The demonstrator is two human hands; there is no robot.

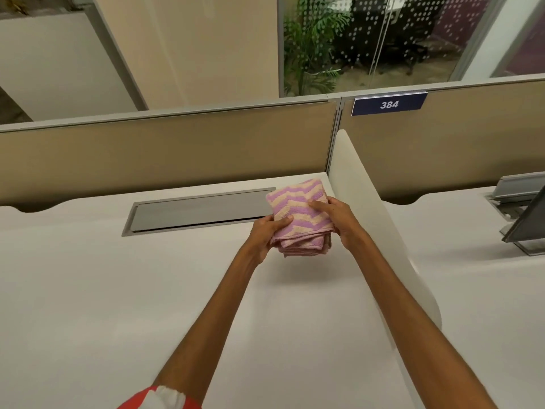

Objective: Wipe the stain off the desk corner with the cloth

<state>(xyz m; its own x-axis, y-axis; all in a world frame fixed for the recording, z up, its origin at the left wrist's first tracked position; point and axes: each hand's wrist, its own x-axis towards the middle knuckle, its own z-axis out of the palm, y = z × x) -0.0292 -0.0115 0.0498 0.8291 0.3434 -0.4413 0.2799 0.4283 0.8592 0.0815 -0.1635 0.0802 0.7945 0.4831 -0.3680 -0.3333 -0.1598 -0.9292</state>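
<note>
Here, I see the left hand (pixel 267 233) and right hand (pixel 339 221) both grasping the folded pink-and-cream cloth (pixel 298 215), held just above the white desk (pixel 118 290) near its far-right corner, beside the white divider (pixel 368 202). Farther left lies a grey cable tray cover (pixel 200 211).

Evenly lit from overhead, warm indoor cast, no harsh glare on white counter (pixel 88 290). Soft, faint shadow under folded cloth (pixel 299 214) and along both forearms. Wide-angle bend w/ partition tops curving toward edges. Slightly soft overall; plant (pixel 312 45) behind dotted glass dimmer, less sharp.
</note>
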